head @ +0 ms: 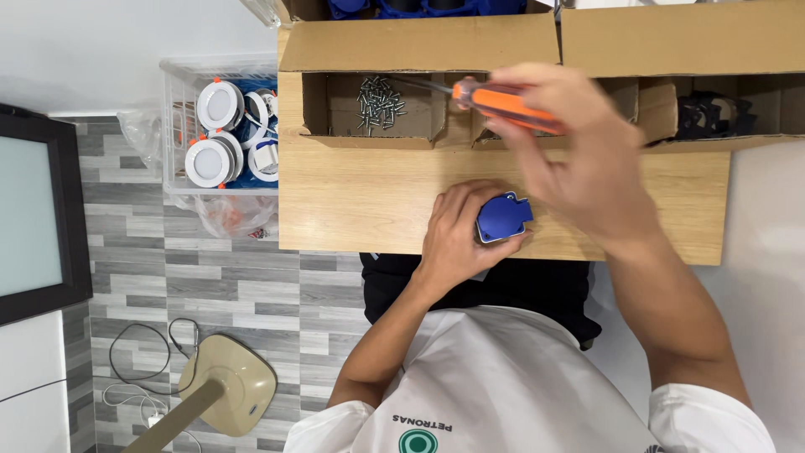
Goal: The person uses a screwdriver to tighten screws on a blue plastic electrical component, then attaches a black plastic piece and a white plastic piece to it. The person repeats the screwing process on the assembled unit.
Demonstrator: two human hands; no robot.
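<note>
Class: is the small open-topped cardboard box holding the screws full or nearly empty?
Nearly empty: the screws form one small pile, and much of the cardboard box floor is bare.

Light: bright, even indoor light falls from above across the wooden surface [360, 201] and the grey plank floor [226, 294].
Shadows: soft and short; a faint one under the left hand [457, 239], deeper shade inside the open cardboard boxes [419, 50] on the far side.
Glare: the pale wall [126, 42] at far left and the white area at right wash out close to pure white.
Blur: the right hand [579, 159] and its orange-handled screwdriver [495, 101] are smeared by motion.
Focus: the screws [379, 101], the round white lamps [220, 105] and the blue socket [501, 218] read crisp.
Edges: slight wide-angle stretch at the frame's sides.
</note>
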